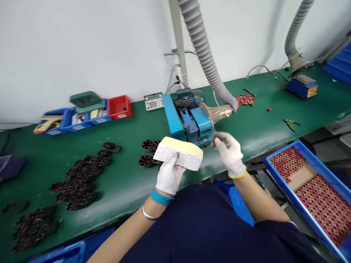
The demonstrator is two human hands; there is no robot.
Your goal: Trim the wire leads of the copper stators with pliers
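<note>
My left hand (170,174), in a white glove, grips a printed paper form (179,152) with a yellow top sheet, its thumb pressed on the front. Handwriting fills some lines, too small to read. My right hand (228,151), also gloved, is raised to the right of the form and apart from it. Its fingers are curled toward the bare thumb tip and slightly blurred; whether anything is between them I cannot tell. Behind the form stand several black cylindrical parts (148,145) with reddish insides. A blue motor-driven machine (189,117) sits just beyond both hands.
A grey hose (204,47) drops to the machine. More black parts (82,180) lie left on the green bench (131,175). Blue bins (65,118), a red bin (119,106) and a calculator (153,101) line the wall. Pliers (291,125) lie right, above a blue tray (296,204) of red rings.
</note>
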